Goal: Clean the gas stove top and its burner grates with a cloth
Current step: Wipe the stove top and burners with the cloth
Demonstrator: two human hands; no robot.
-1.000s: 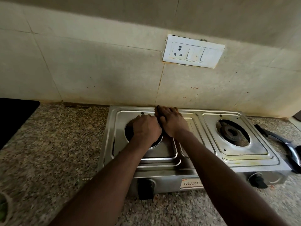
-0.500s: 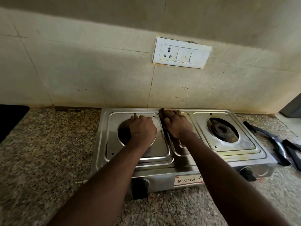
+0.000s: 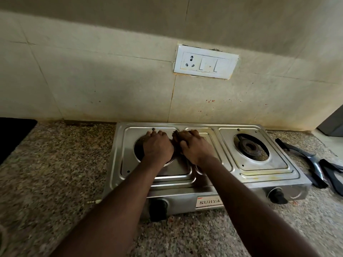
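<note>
Widest of all is the tiled wall (image 3: 92, 80), matte cream, with thin grout lines and small reddish specks low down. Below it runs the granite counter (image 3: 55, 173), speckled brown and grey, grainy right across.

On that counter, pushed back against the wall, sits the stove (image 3: 259, 175): a brushed steel box, its top pressed into stepped rectangular panels with rounded corners. Its burner grates (image 3: 304, 158) are off, and these dark curved bars lie on the granite just to the right of it.

Both bare forearms reach in over the front edge. The left hand (image 3: 157, 147) is palm down over the round left opening, fingers bent downward; whether it grips anything, I can't tell. The right hand (image 3: 194, 147) lies just beside it on the middle panel, fingers bent, with something dark at the fingertips. It's too small to call it cloth, so that grasp is unclear too.

Up on the wall is a white rectangular switch plate (image 3: 206, 62). The right burner (image 3: 249, 146) is a dull, ridged metal ring in its opening. On the front face are a black left knob (image 3: 157, 206), a black right knob (image 3: 277, 195) and a white label (image 3: 209, 202) reading SURYA.
</note>
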